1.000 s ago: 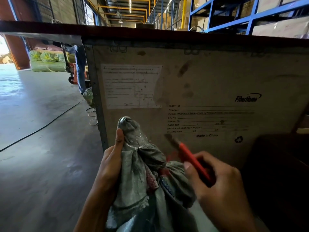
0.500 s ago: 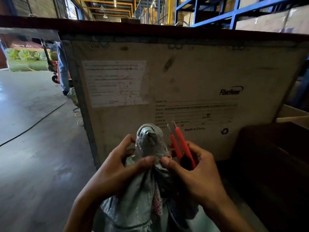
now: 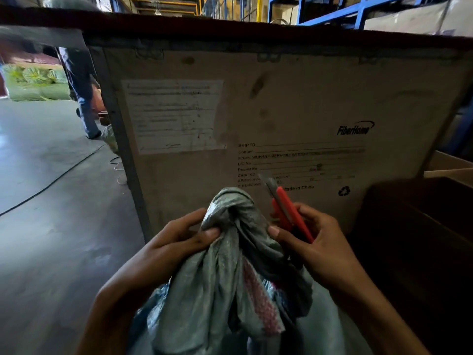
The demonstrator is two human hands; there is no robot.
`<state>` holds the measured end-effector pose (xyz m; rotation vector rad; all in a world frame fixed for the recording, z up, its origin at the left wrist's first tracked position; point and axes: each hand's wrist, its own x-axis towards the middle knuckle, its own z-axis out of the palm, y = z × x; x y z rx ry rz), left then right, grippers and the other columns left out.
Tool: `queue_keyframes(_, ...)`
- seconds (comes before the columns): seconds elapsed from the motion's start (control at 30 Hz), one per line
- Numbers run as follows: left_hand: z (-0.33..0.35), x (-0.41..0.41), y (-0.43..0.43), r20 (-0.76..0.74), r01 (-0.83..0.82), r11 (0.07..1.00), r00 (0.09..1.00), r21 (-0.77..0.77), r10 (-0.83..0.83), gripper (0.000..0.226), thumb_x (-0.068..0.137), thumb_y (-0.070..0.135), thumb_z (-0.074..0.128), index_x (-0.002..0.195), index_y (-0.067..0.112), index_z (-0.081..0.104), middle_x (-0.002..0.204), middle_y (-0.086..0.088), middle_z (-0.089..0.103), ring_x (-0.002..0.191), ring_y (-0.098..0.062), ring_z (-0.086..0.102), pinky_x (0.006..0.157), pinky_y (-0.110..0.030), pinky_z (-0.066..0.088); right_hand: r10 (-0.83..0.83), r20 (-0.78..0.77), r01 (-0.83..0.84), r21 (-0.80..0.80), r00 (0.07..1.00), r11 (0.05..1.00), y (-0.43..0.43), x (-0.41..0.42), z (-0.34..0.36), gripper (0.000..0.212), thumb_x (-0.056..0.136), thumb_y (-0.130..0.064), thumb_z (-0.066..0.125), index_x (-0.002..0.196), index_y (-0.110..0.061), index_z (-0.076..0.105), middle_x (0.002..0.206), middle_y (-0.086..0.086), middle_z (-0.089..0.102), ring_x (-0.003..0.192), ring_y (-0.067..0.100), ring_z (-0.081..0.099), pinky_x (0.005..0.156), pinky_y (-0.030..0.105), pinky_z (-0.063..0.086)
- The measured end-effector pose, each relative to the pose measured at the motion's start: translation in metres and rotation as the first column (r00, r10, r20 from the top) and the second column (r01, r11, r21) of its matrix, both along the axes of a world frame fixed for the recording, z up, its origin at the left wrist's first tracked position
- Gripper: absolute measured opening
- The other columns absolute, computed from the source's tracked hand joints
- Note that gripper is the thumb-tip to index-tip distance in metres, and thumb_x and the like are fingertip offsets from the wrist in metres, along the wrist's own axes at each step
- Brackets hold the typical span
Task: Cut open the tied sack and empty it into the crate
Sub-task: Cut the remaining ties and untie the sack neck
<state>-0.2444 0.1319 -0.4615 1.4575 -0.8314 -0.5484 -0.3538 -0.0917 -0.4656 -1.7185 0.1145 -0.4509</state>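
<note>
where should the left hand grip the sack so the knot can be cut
Grip the gathered neck just below the knot, coming in from the left, as the left hand does now. The sack narrows to a twisted bunch there, so fingers can close round it. That leaves the knot's right side open to the red cutter in the right hand.

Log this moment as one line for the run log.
stage: pre-cut | sack: knot tied | left hand: pinching knot | right hand: holds red cutter, blade out, off sack | crate: behind

Head camera, looking forward-down, close on sack (image 3: 230,265) (crate (image 3: 281,103) wall fills background).
</note>
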Motion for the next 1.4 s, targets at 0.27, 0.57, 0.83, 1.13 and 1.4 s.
queue_keyframes(0.27,-0.002,-0.003,-0.012,-0.284,-0.032,0.997,0.957,0.07,0.051,0.044,0.081,0.048,0.073,0.113,0.018,0.076,0.109,-0.016,0.079,0.096,-0.029,0.078,0.078,-0.034,0.062,-0.005,0.076,0.008,-0.032,0.997,0.999,0.01,0.006,-0.008,0.035,0.075,-0.022,0.084,0.101,-0.034,0.065,0.097,-0.019,0.071,0.086,-0.005,0.071,0.061,0.005,0.052)
queue_keyframes(0.57,-0.008,-0.003,-0.006,0.554,-0.385,0.781,0.83,0.492,0.061,0.085,0.046,0.074,0.078,0.117,0.053,0.036,0.096,0.02,0.069,0.087,0.006,0.067,0.07,-0.008,0.047,-0.088,0.09,0.108,-0.254,0.992,0.961,0.002,0.015,-0.018,0.028,0.087,-0.017,0.071,0.105,-0.038,0.066,0.095,-0.013,0.074,0.086,0.0,0.071,0.072,0.016,0.056)
queue_keyframes(0.83,-0.011,-0.001,-0.01,0.747,-0.94,0.241,-0.023,-0.243,0.665,0.035,0.063,0.023,0.086,0.086,0.018,0.06,0.09,-0.013,0.066,0.092,-0.033,0.057,0.076,-0.032,0.029,0.109,0.021,-0.106,-0.105,0.994,0.989,-0.01,0.01,-0.012,0.048,0.095,-0.016,0.062,0.111,-0.061,0.059,0.112,-0.022,0.071,0.105,-0.003,0.068,0.084,0.025,0.058)
queue_keyframes(1.13,-0.017,-0.009,-0.042,0.233,-0.691,0.706,0.721,0.157,0.653,0.062,0.081,0.086,0.034,0.116,0.042,0.06,0.115,0.003,0.074,0.103,-0.022,0.07,0.092,-0.046,0.056,0.101,-0.005,-0.098,0.196,0.995,0.976,-0.012,0.017,-0.017,0.044,0.096,-0.011,0.056,0.097,-0.053,0.069,0.097,-0.013,0.078,0.087,0.002,0.074,0.062,0.013,0.056)
queue_keyframes(1.4,-0.036,-0.022,-0.071,0.057,-0.534,0.845,0.843,-0.017,0.534,0.063,0.092,0.018,0.069,0.136,0.047,0.034,0.111,0.008,0.073,0.1,-0.016,0.075,0.089,-0.047,0.062,-0.08,0.157,0.066,0.09,0.984,0.994,0.008,0.017,-0.021,0.046,0.074,-0.048,0.078,0.116,-0.052,0.059,0.11,-0.018,0.074,0.099,-0.001,0.072,0.073,0.014,0.058)
